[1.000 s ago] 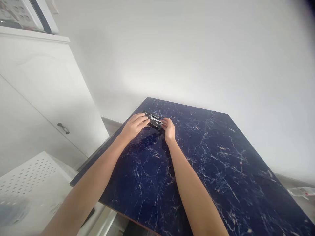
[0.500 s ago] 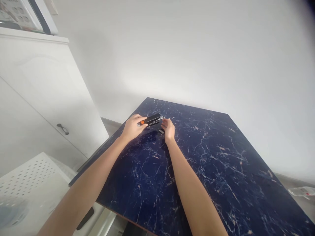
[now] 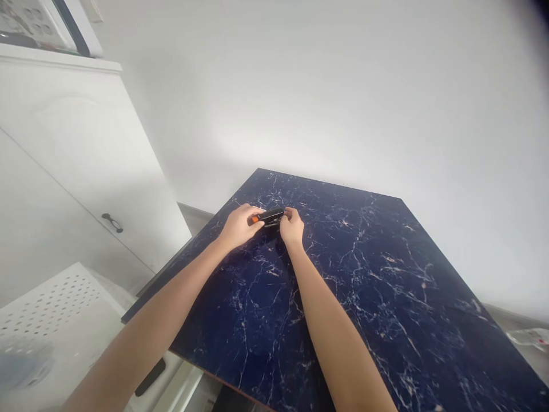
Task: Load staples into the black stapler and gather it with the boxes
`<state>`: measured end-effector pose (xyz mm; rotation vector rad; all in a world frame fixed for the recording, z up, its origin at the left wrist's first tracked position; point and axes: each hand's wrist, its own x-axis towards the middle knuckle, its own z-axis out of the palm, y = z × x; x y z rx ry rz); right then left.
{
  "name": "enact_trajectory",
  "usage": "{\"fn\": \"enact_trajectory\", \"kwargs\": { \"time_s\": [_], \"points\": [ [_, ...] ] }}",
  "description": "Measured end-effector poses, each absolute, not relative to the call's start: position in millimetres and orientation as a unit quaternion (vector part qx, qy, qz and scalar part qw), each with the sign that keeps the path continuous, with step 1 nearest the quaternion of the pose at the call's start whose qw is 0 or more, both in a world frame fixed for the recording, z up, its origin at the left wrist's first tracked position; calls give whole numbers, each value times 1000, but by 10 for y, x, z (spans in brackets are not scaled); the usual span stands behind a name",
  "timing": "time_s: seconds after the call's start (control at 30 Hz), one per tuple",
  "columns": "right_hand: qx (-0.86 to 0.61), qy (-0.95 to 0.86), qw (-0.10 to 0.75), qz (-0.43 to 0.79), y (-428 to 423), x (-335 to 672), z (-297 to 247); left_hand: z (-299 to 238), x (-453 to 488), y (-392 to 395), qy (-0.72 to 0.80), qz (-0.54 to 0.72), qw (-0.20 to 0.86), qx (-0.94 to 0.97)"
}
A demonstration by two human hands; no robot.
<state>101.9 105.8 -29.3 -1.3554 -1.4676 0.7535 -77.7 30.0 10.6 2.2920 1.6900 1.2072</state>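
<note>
small black tool [image 3: 271, 217] with an orange end [image 3: 255, 219], maybe a utility knife or similar, can't tell exact type. it is held across both hands, roughly level, over the far part of the tabletop [image 3: 364, 286], closer to the far-left edge than the right one. can't tell if it touches the surface or is lifted slightly; a dark shadow or reflection lies under it.

as far as shown: the tool is in a two-handed grip, not set down, with no blade or opening clearly visible. whether any part is open, shut or fully seated can't be seen, hands cover too much.

left hand [image 3: 239, 226] is closed over the orange-end half, fingers wrapped across the top, grasping. right hand [image 3: 292, 226] pinches the other end with its fingertips, also grasping. neither hand is released or in a tight empty fist. both forearms reach in from the near edge and angle toward each other, left forearm [image 3: 158, 292] on a long diagonal, right forearm [image 3: 330, 309] steeper, wrists slightly bent.

tabletop is dark blue with white and tan marble veining. beyond its left edge stands a white cabinet [image 3: 86, 143] with a dark handle [image 3: 112, 222]. white perforated panel [image 3: 51, 309] sits low left, white wall [image 3: 300, 86] beyond.
</note>
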Motion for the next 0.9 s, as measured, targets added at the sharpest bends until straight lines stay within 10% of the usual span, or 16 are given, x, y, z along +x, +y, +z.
{"fn": "enact_trajectory", "kwargs": {
  "time_s": [0.53,0.9],
  "points": [
    [-467,-656,441,398,1028,1074,-270,33,-648,298,609,285,-46,739],
    [-557,-763,321,67,516,1073,-329,133,-994,311,690,240,-77,679]
  ]
}}
